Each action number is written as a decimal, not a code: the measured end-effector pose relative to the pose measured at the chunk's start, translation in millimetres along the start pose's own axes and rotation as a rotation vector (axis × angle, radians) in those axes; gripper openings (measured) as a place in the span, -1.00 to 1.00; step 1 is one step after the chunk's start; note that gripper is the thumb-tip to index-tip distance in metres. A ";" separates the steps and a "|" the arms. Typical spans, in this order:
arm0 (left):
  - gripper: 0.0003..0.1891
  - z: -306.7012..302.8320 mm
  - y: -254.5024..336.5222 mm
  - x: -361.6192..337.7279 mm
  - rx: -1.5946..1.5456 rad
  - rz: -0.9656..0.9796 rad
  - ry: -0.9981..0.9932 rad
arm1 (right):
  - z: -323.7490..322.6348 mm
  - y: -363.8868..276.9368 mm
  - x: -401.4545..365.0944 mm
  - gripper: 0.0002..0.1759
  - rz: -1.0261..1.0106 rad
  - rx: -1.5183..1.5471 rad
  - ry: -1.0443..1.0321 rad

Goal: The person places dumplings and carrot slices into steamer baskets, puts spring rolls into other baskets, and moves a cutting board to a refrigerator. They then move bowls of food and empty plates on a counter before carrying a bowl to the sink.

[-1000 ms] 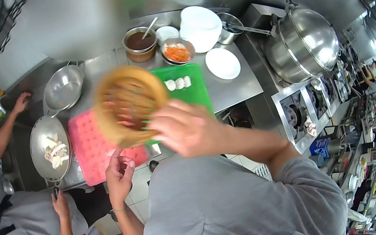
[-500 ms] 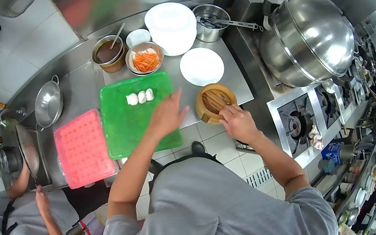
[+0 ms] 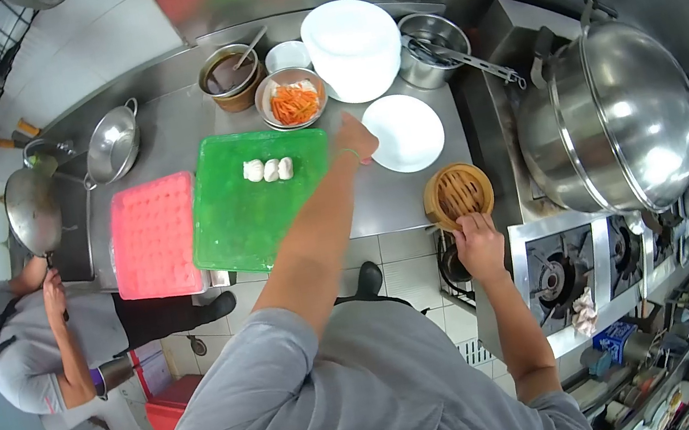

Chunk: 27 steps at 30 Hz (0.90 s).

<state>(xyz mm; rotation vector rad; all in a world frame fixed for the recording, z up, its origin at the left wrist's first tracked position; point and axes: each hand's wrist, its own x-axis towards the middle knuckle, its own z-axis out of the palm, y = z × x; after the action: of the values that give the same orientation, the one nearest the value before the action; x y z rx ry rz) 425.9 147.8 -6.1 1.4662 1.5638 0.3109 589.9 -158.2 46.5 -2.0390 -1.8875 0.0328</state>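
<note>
Status: the round bamboo basket [image 3: 433, 204] is in my grip, with its slatted interior facing up toward me. The 3 white pieces [image 3: 271, 170] are in 1 row on the green board [image 3: 236, 225], outside the basket and off the white plate [image 3: 406, 132]. The orange shreds [image 3: 295, 104] are in their bowl. Completion beyond these positions cannot be judged.

Right hand [image 3: 480, 243]: my fingers clasp the near rim of the basket at the right end of the counter [image 3: 382, 216]. I cannot tell whether the counter supports its base. My forearm extends forward from the right sleeve.

Left hand [image 3: 357, 137]: my arm reaches diagonally across the board's near-right corner. The hand is at the left edge of the plate; I cannot tell whether the fingers grasp it or are released.
</note>
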 end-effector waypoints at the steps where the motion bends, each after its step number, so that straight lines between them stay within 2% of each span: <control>1: -0.40 -4.4 0.1 2.6 -0.127 -0.014 -0.068 | 2.3 3.3 2.3 -0.75 -0.002 0.005 0.007; 3: -0.53 -8.0 3.2 4.8 -0.378 -0.032 -0.218 | -0.8 6.1 9.3 -0.75 -0.009 -0.003 0.016; 6: -0.67 -21.2 1.9 -3.3 -0.659 -0.054 -0.343 | 0.0 12.8 18.1 -0.76 -0.016 -0.019 0.028; 12: -0.68 -84.2 -1.3 -51.6 -0.594 0.077 -0.356 | 8.6 19.5 46.9 -0.76 -0.061 -0.028 0.046; 16: -0.66 -130.9 -3.7 -65.6 -0.748 0.184 -0.304 | 18.8 15.5 62.2 -0.73 -0.070 0.035 0.042; 18: -0.64 -160.1 12.0 -72.2 -0.746 0.245 -0.251 | 19.0 11.2 71.9 -0.73 -0.061 0.038 -0.021; 22: -0.61 -192.2 11.6 -83.8 -0.720 0.292 -0.285 | 14.0 8.1 86.5 -0.70 -0.023 0.051 -0.081; 23: -0.57 -193.6 8.9 -88.0 -0.771 0.261 -0.336 | 10.9 5.1 89.5 -0.71 -0.040 0.079 0.001; 25: -0.58 -185.3 0.7 -95.9 -0.831 0.239 -0.293 | -1.4 -5.4 87.8 -0.71 -0.052 0.124 0.163; 27: -0.56 -175.8 -9.3 -105.5 -0.863 0.265 -0.331 | -16.0 -22.4 84.1 -0.70 0.188 0.538 0.008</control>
<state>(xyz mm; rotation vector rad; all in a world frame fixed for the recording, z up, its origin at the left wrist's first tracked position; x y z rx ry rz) 271.8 122.5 127.3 0.9557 0.7912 0.7466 581.5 -79.7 86.5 -1.8158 -1.4663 0.5200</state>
